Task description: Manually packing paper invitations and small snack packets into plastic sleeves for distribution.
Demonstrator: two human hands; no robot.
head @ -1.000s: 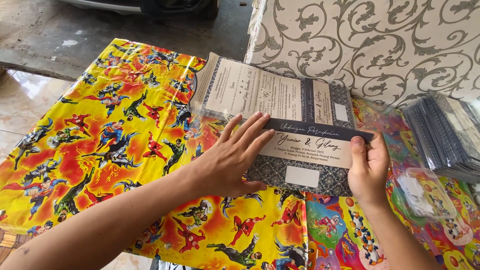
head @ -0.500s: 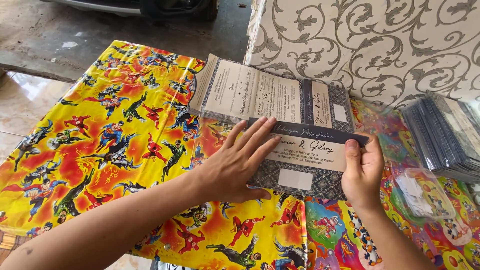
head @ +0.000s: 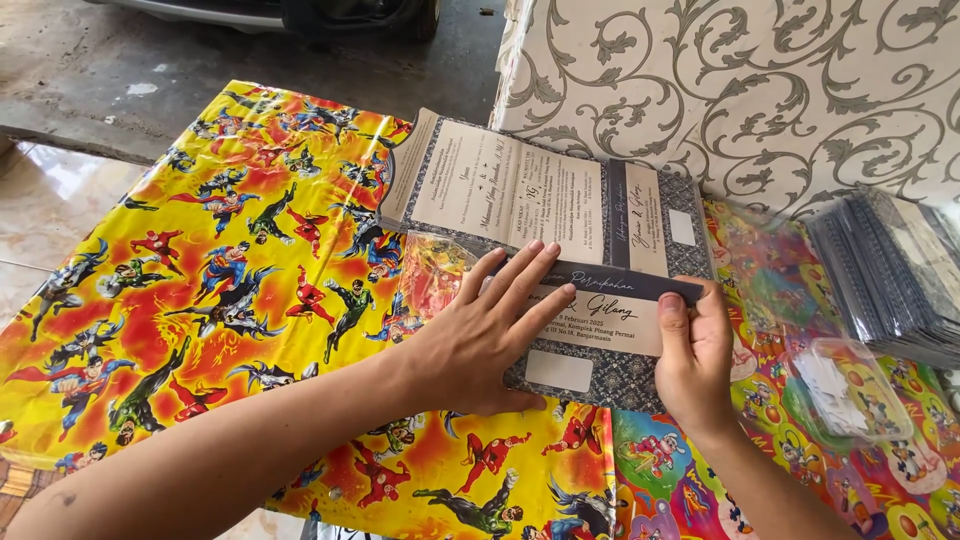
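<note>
A folded invitation card [head: 610, 345], dark patterned with a cream panel and a dark band, lies on the bright comic-print table cover [head: 200, 270]. My left hand [head: 480, 335] presses flat on its left half, fingers spread. My right hand [head: 693, 352] pinches its right edge, thumb on top. Just behind lies an unfolded card [head: 530, 195] of the same kind, cream inside with dark borders. A clear plastic sleeve [head: 430, 275] shows under my left fingers.
A stack of dark folded cards [head: 890, 270] stands at the right edge. A small clear plastic tub [head: 850, 390] sits in front of it. A cream wall panel with grey scroll pattern [head: 740, 90] rises behind. Tiled floor is at the left.
The card has slid slightly left and toward the unfolded card. My right hand moved with it and now grips the right edge lower down. My left hand stays flat on it.
</note>
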